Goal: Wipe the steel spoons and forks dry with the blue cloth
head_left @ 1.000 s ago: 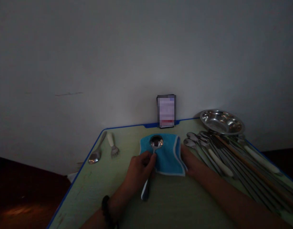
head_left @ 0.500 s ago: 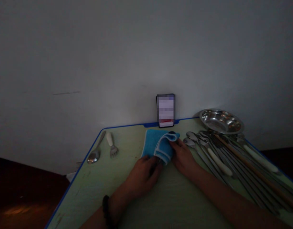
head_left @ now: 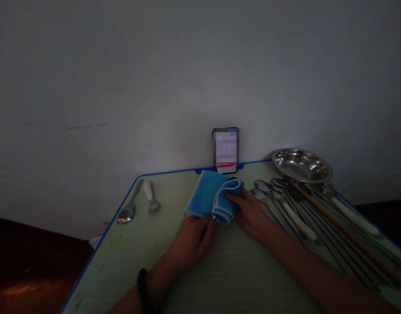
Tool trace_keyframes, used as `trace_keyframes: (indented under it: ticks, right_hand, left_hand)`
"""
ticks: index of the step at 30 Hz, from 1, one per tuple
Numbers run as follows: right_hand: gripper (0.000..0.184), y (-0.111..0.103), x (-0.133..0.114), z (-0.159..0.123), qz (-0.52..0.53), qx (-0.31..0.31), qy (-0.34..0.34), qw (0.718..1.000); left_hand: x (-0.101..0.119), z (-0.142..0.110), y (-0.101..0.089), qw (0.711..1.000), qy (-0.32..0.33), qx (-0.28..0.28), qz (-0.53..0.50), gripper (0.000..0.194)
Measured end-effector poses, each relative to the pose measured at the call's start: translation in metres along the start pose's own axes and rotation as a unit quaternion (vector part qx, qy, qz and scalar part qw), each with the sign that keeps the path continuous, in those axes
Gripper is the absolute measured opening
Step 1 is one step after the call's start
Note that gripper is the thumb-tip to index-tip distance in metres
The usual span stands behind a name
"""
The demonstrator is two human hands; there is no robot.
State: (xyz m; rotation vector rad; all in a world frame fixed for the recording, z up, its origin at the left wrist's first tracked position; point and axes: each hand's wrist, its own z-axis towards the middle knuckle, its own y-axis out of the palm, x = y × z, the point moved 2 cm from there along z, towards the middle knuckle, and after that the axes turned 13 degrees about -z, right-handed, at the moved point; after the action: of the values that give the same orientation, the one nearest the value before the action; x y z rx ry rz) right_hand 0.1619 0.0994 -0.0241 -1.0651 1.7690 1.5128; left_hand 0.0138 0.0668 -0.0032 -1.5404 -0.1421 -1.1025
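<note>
A blue cloth [head_left: 205, 192] with pale edging is folded over in front of me, above the middle of the table. My right hand [head_left: 249, 211] grips its folded right side, thumb on top and fingers behind. At the cloth's lower edge, my left hand [head_left: 194, 237] pinches a small shiny metal end, apparently of a utensil wrapped in the cloth. A dark tip shows at the fold's upper edge. The utensil's kind is hidden. On the left lie a metal spoon [head_left: 126, 214] and a small fork [head_left: 149, 192] with a white handle.
A pile of cutlery [head_left: 313, 213], with spoons, chopsticks and white handles, covers the table's right side. Behind it stands a shiny metal bowl [head_left: 300, 168]. A phone [head_left: 225, 150] leans upright against the wall [head_left: 174, 87]. Blue trim edges the green table [head_left: 131, 270].
The cloth's left part has spread flatter and farther left. My left hand has shifted slightly down and left; my right thumb now presses farther over the fold.
</note>
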Motion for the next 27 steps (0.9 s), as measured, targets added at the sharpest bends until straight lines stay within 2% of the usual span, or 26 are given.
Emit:
trace_keyframes:
  ticks: [8, 12, 15, 20, 24, 27]
  right_hand:
    - [0.025, -0.0033, 0.0019, 0.0, 0.022, 0.019, 0.001, 1.0]
    - [0.021, -0.001, 0.001, -0.0013, 0.018, 0.034, -0.008, 0.999]
    - [0.021, -0.0006, 0.0022, -0.0006, 0.016, 0.055, -0.011, 0.998]
    - [0.022, -0.0032, 0.0041, 0.0026, 0.005, 0.052, -0.004, 0.999]
    - [0.021, -0.0059, 0.0017, 0.0057, 0.027, 0.014, -0.007, 1.0]
    - [0.024, -0.0096, -0.0007, 0.0082, 0.041, 0.011, -0.011, 0.999]
  left_hand:
    - [0.0007, -0.0019, -0.0019, 0.997, 0.052, -0.044, 0.037, 0.029]
    - [0.0028, -0.0013, -0.0026, 0.997, 0.038, -0.067, 0.025, 0.033]
    - [0.0045, -0.0008, -0.0027, 0.997, 0.024, -0.062, -0.028, 0.035]
    - [0.0026, -0.0009, -0.0025, 0.991, -0.027, -0.028, -0.126, 0.037]
    - [-0.0014, 0.0005, -0.0045, 0.985, -0.077, 0.045, -0.145, 0.038]
    - [-0.0036, 0.0018, -0.0062, 0.981, -0.094, 0.096, -0.137, 0.036]
